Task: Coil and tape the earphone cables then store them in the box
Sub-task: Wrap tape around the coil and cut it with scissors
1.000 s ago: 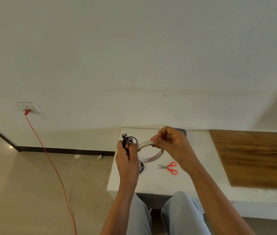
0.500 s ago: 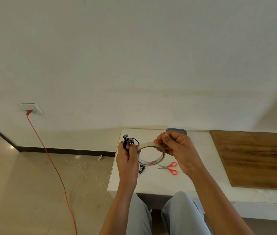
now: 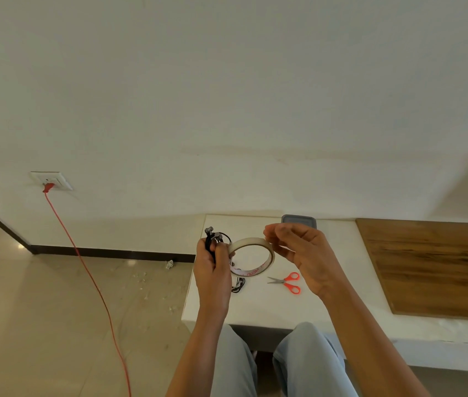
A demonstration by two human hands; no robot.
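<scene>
Left hand (image 3: pixel 212 270): upright above the white table's (image 3: pixel 255 310) near-left part, fingers curled tight round the earphone cable (image 3: pixel 210 239).
Earphone cable: black coil in that fist, earbuds on top, loops hanging below.
Tape roll (image 3: pixel 250 242): on edge between the hands, its left rim against the left hand.
Right hand (image 3: pixel 304 253): fingers bent, tips at the roll's upper rim; too blurred to tell whether they pinch it.
Scissors (image 3: pixel 287 282): flat on the table.
Box (image 3: pixel 298 220): grey, at the far edge; contents hidden.
</scene>
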